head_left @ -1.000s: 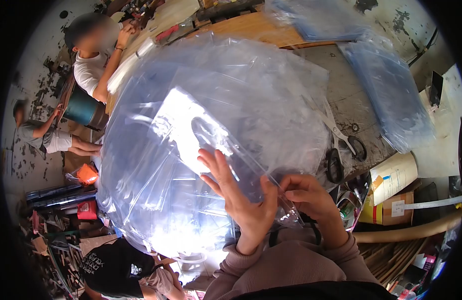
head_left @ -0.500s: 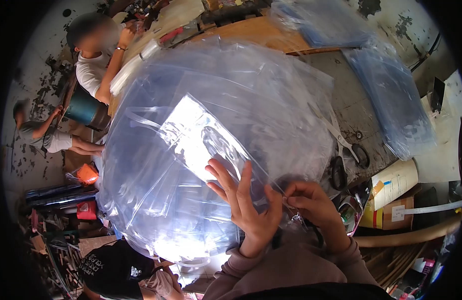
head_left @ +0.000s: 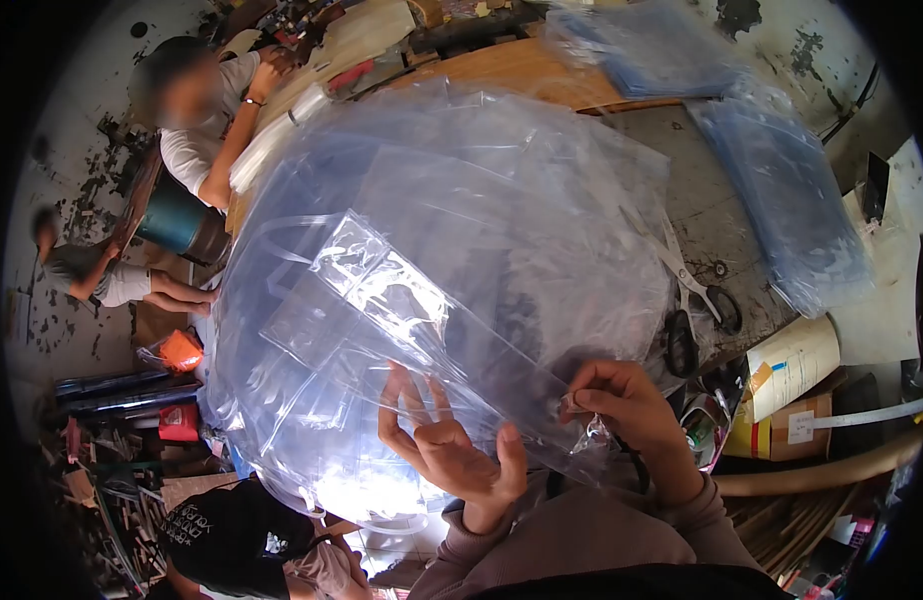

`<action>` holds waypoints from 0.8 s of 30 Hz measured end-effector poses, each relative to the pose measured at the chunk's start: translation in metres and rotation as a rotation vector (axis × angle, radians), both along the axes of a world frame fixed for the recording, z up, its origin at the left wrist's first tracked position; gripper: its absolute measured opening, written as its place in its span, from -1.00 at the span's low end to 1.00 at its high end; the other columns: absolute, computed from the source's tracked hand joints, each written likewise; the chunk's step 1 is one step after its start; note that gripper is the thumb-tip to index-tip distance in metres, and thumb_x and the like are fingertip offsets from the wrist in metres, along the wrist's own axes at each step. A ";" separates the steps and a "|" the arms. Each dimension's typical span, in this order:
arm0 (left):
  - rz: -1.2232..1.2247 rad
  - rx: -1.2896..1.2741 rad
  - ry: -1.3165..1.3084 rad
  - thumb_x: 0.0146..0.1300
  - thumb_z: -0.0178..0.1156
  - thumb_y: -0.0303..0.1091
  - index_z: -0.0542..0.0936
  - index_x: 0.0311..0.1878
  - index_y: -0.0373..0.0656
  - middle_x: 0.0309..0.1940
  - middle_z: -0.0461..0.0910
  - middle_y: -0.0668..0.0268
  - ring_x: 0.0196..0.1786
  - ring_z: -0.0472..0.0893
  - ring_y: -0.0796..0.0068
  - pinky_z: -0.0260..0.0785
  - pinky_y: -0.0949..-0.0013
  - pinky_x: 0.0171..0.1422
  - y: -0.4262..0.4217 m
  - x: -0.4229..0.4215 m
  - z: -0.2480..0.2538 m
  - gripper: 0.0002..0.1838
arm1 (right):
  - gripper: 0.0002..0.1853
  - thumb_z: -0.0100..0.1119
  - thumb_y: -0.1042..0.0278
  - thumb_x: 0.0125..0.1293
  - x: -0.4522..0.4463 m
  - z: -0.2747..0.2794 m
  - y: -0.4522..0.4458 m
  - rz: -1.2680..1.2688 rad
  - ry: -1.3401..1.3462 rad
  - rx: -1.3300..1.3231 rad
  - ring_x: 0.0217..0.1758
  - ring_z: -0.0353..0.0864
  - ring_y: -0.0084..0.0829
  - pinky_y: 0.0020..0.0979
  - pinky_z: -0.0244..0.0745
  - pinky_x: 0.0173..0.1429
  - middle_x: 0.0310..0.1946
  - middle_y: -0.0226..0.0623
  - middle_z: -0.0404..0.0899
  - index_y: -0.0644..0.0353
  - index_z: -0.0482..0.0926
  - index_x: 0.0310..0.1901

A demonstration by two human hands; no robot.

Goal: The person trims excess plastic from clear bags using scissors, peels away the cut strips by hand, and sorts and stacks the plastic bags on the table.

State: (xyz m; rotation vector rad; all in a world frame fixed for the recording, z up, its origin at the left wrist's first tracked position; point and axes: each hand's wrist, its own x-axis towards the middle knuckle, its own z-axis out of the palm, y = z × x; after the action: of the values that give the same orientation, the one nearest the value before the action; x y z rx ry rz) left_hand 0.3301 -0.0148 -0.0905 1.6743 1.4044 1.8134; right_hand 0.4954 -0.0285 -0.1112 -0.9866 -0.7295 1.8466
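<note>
A long clear plastic sleeve (head_left: 422, 325) stretches diagonally over a large heap of clear plastic sheets (head_left: 312, 180), its surface shining under the light. My right hand (head_left: 627, 405) pinches the sleeve's near right end, where the film bunches up between thumb and fingers. Palm up, my left hand (head_left: 457, 455) lies at the sleeve's lower edge with its fingers apart and partly curled. Some of those fingers seem to be beneath the film; whether they touch it I cannot tell. Scissors with black handles (head_left: 692, 290) lie right of the heap, beyond my right hand.
Folded bluish plastic sheets (head_left: 782, 200) lie at the far right of the table (head_left: 672, 140). A cardboard box (head_left: 797, 425) stands right of me. One person (head_left: 197, 150) sits at the far left, another (head_left: 82, 265) stands behind, and a black-capped person (head_left: 227, 540) is close at lower left.
My left hand has moved left and down, away from my right hand, and turned palm up. The sleeve has shifted and twisted. My right hand keeps its pinch.
</note>
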 end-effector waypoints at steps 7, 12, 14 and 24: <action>-0.119 -0.048 -0.317 0.10 0.20 -0.30 0.17 -0.44 -0.22 0.16 0.14 -0.15 0.33 0.07 -0.30 0.19 -0.29 0.21 -0.002 -0.008 0.003 -0.63 | -0.88 0.09 0.37 0.25 -0.001 -0.004 -0.001 -0.029 -0.031 0.036 -0.44 0.47 -0.73 -0.68 0.31 -0.39 -0.42 -0.33 0.61 0.23 0.53 -0.31; -0.067 -0.050 -0.502 0.19 0.12 -0.46 0.20 -0.33 -0.19 0.18 0.27 -0.18 0.26 0.28 -0.14 0.46 -0.10 0.03 -0.005 -0.032 0.005 -0.75 | -0.88 0.13 0.37 0.23 -0.002 0.009 -0.014 -0.147 -0.236 0.306 -0.43 0.49 -0.67 -0.65 0.35 -0.36 -0.39 -0.37 0.59 0.23 0.52 -0.30; 0.074 -0.105 -0.468 0.23 0.05 -0.52 0.23 -0.24 -0.19 0.21 0.26 -0.13 0.30 0.25 0.01 0.42 -0.03 0.08 -0.004 -0.060 0.001 -0.83 | -0.80 0.24 0.35 0.13 0.015 -0.006 -0.012 -0.423 -0.715 0.767 -0.46 0.49 -0.56 -0.56 0.39 -0.33 -0.33 -0.29 0.55 0.22 0.52 -0.24; 0.301 -0.032 0.420 0.33 -0.10 -0.39 0.39 -0.01 -0.27 0.31 0.13 -0.04 0.39 0.09 -0.04 0.20 0.01 0.30 -0.022 -0.088 0.043 -0.76 | -0.49 0.40 0.18 -0.07 0.027 -0.001 -0.013 -0.527 -1.582 0.645 -0.08 0.31 -0.24 -0.28 0.19 -0.02 -0.16 -0.25 0.36 0.19 0.50 -0.07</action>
State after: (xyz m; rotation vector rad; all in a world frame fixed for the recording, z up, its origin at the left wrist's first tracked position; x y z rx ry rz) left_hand 0.2422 -0.0369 -0.0473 1.9982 1.9367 1.6261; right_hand 0.5223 -0.0413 -0.1127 -1.8202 -1.5731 0.0180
